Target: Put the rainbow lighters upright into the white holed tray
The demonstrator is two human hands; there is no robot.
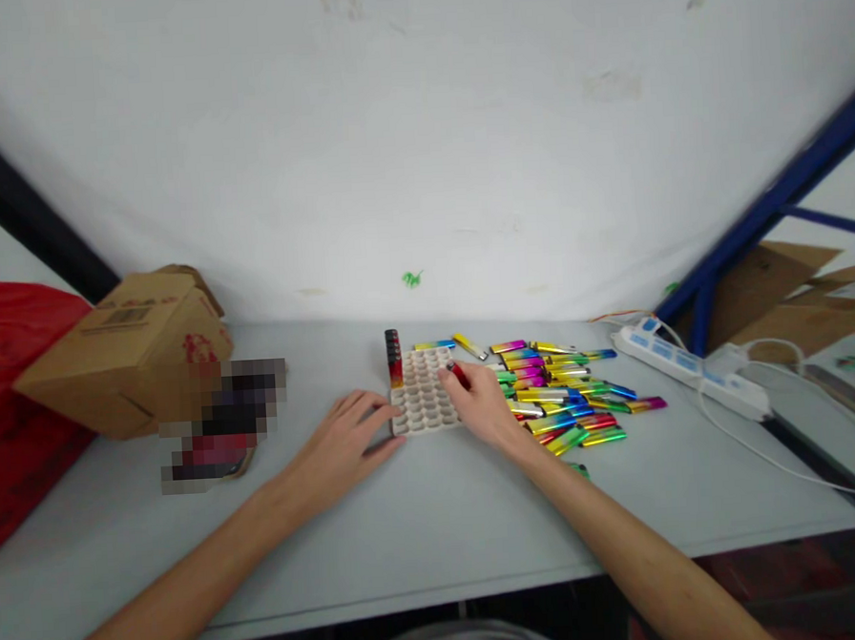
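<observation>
A pale tray with rows of small holes [424,394] lies on the table. Several dark-topped red and orange lighters [394,360] stand upright along its left edge, toward the back. My left hand [354,438] touches the tray's left side, its fingers apart and nothing in it. Over the tray's right part, my right hand [480,398] pinches a red lighter [458,374] with a dark end. Right of the tray is a loose pile of shiny multicoloured lighters [560,389], partly hidden by my right hand.
At the left are a cardboard box [125,355], a red bag [20,408] and a blurred dark item [232,416]. A white power strip [692,368] with cables lies at the right, near a blue frame [766,207]. A white wall [419,149] rises behind.
</observation>
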